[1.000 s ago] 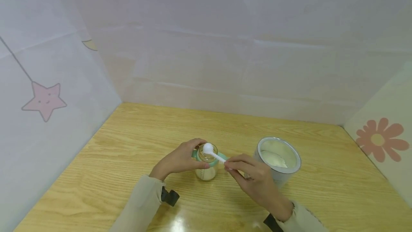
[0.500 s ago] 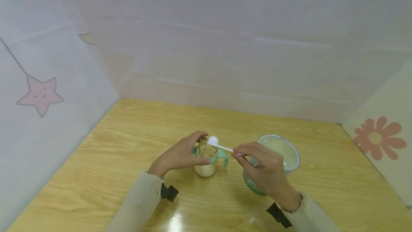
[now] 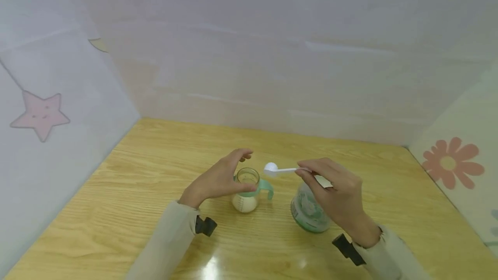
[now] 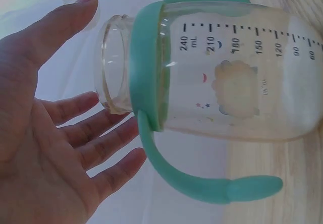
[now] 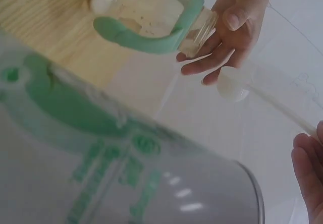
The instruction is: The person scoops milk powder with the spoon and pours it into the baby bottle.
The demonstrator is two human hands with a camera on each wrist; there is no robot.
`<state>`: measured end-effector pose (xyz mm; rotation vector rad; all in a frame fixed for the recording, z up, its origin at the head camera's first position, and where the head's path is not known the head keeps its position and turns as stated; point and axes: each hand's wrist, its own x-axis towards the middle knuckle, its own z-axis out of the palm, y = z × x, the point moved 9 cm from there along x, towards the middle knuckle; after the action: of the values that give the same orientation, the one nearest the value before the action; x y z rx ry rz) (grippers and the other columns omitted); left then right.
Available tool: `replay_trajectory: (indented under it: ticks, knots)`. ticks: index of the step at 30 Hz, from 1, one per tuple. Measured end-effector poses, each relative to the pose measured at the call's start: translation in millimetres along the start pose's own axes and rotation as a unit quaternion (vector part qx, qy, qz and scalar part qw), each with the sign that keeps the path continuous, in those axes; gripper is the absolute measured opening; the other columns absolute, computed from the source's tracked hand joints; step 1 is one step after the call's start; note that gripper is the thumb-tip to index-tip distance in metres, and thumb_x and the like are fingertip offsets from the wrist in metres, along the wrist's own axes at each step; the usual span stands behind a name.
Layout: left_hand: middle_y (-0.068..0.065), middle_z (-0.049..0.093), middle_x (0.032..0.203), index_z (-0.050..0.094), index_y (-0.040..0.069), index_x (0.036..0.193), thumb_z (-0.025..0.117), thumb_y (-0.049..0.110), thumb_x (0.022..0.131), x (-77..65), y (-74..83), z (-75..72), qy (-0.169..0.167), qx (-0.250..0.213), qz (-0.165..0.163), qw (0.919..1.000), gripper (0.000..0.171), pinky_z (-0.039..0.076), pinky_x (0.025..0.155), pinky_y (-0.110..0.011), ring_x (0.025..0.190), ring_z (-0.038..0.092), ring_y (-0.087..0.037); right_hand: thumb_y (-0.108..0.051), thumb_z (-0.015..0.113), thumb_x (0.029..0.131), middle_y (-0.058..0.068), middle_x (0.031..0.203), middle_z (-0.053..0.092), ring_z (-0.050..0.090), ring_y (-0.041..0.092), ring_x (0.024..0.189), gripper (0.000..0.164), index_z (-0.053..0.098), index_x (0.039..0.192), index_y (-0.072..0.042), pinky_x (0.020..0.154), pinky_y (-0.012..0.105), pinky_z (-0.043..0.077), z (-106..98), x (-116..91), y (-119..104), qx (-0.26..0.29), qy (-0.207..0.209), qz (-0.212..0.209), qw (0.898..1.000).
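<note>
A clear baby bottle (image 3: 245,203) with a green collar and two curved handles stands uncapped on the table, pale milky contents low inside. My left hand (image 3: 221,179) is spread around its neck, thumb in front and fingers behind; the left wrist view shows a gap between palm and glass (image 4: 212,93). My right hand (image 3: 340,191) pinches the thin handle of a white measuring scoop (image 3: 271,168), whose bowl is held in the air to the right of the bottle mouth. Below the right hand stands a milk powder can (image 3: 309,211), its open top mostly hidden by that hand.
The wooden table (image 3: 175,146) meets a pale cloth backdrop (image 3: 272,77) at the back and sides. In the right wrist view the can's green-printed wall (image 5: 111,148) fills the lower left, between the wrist camera and the bottle.
The scoop has gone from over the bottle mouth to the right, carried by my right hand, which now covers the can's top. My left hand's fingers have loosened and lifted from the bottle.
</note>
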<state>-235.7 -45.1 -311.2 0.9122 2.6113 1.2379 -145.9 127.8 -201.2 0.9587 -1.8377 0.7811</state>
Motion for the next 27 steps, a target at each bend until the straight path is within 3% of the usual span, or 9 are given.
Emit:
replay_trajectory:
  ticks: [10,17,27]
  knots:
    - [-0.012,0.04,0.145,0.029,0.004,0.146,0.075,0.032,0.083,11.3,17.1,0.6,-0.014,0.022,0.012,0.9996,0.083,0.039,0.106,-0.045,0.134,0.04,-0.03,-0.036,0.061,0.092,0.012,0.07,0.069,0.062,0.005,0.066,0.043,0.073,0.085,0.004,0.071,0.005,0.047,-23.6,4.0,13.6,-0.045,0.008,0.018,0.999]
    - [-0.01,0.04,0.146,0.03,0.005,0.146,0.075,0.032,0.083,18.9,30.5,4.7,-0.025,0.042,0.009,0.9988,0.083,0.039,0.107,-0.042,0.135,0.04,-0.027,-0.04,0.062,0.091,0.014,0.072,0.07,0.058,-0.009,0.075,0.046,0.073,0.085,0.004,0.074,0.002,0.044,-40.3,1.7,23.7,-0.059,0.018,0.056,0.997]
    - [-0.009,0.04,0.145,0.033,0.008,0.145,0.074,0.034,0.084,32.5,43.3,19.9,-0.049,0.062,0.01,0.9969,0.078,0.039,0.107,-0.04,0.134,0.041,-0.025,-0.042,0.059,0.092,0.012,0.072,0.07,0.058,-0.009,0.075,0.048,0.074,0.087,0.003,0.074,0.001,0.043,-55.5,2.5,26.9,-0.099,0.004,0.045,0.994]
